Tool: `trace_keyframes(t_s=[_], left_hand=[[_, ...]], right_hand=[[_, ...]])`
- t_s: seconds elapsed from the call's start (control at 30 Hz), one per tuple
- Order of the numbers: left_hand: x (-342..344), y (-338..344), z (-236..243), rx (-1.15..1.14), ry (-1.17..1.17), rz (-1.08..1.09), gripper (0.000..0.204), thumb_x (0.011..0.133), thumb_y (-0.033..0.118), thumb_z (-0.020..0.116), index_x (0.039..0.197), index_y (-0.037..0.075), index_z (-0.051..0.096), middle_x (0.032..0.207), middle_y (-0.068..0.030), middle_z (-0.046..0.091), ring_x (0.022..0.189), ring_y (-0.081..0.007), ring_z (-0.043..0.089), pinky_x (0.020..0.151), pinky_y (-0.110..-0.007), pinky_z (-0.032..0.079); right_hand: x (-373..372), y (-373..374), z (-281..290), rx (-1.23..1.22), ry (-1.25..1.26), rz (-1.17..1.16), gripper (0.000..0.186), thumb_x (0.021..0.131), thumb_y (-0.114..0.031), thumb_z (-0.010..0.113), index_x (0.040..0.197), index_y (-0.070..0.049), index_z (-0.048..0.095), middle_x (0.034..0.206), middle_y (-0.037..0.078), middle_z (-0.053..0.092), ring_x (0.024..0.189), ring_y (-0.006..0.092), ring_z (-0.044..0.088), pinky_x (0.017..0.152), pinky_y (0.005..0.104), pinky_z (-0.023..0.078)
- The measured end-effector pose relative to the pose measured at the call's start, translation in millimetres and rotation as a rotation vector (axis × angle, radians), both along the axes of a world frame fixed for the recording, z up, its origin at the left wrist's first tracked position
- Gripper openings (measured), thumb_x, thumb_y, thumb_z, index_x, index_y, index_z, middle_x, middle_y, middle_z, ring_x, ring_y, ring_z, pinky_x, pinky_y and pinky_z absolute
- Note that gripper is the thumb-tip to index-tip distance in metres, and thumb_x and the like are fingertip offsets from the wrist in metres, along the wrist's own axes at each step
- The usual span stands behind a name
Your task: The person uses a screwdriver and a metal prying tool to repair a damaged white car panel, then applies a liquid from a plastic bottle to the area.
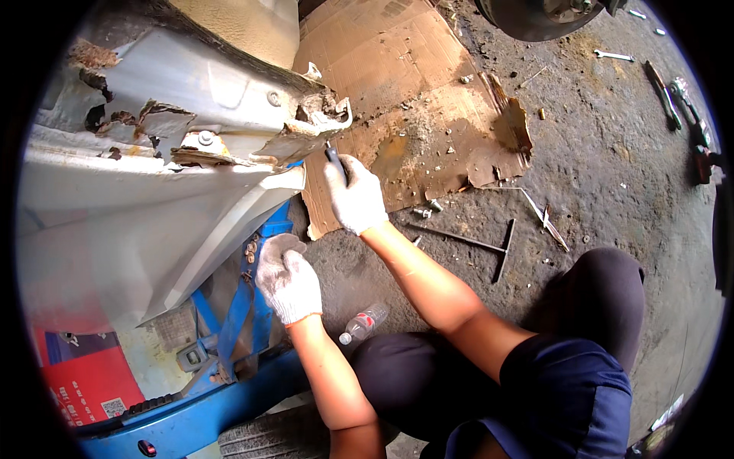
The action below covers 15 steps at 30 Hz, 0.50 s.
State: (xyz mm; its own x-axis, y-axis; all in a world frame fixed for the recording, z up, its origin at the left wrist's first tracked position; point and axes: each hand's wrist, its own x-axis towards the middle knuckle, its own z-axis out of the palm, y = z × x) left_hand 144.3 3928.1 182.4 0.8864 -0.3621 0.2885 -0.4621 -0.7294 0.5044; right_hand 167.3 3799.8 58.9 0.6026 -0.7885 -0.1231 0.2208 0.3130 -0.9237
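Observation:
My right hand, in a white knit glove, grips a black-handled tool beside the torn lower edge of a rusted white body panel. The panel has jagged holes, peeling seams and a bolt. Lower down, my left hand, gloved with greyed fingertips, is curled next to a blue metal stand; whatever its fingers may hold is hidden.
Dirty torn cardboard lies beyond the panel. A T-handle bar, wrenches and scrap metal strips lie on the stained floor. A plastic bottle rests by my knee; a brake disc is at the top.

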Motion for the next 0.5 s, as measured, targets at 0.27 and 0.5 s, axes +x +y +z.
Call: trace_keyframes(t_s=[0.27, 0.5], left_hand=[[0.4, 4.5, 5.7, -0.016, -0.231, 0.032, 0.019, 0.074, 0.002, 0.044, 0.081, -0.001, 0.062, 0.074, -0.0118, 0.065, 0.069, -0.0217, 0.064, 0.069, -0.033, 0.052], [-0.4, 17.1, 3.0, -0.185, -0.175, 0.017, 0.018, 0.073, 0.002, 0.045, 0.081, -0.001, 0.061, 0.072, -0.0099, 0.064, 0.064, -0.0195, 0.061, 0.064, -0.031, 0.052]], right_hand=[[-11.5, 2.3, 31.9, -0.155, 0.061, -0.125, 0.047, 0.095, -0.044, 0.06, 0.106, 0.001, 0.065, 0.067, 0.013, 0.064, 0.056, 0.0268, 0.059, 0.059, 0.0363, 0.05], [-16.0, -1.8, 23.1, 1.281, -0.793, 0.355, 0.058, 0.1, -0.059, 0.041, 0.101, -0.005, 0.063, 0.049, -0.003, 0.03, 0.038, 0.0148, 0.027, 0.041, 0.031, 0.024]])
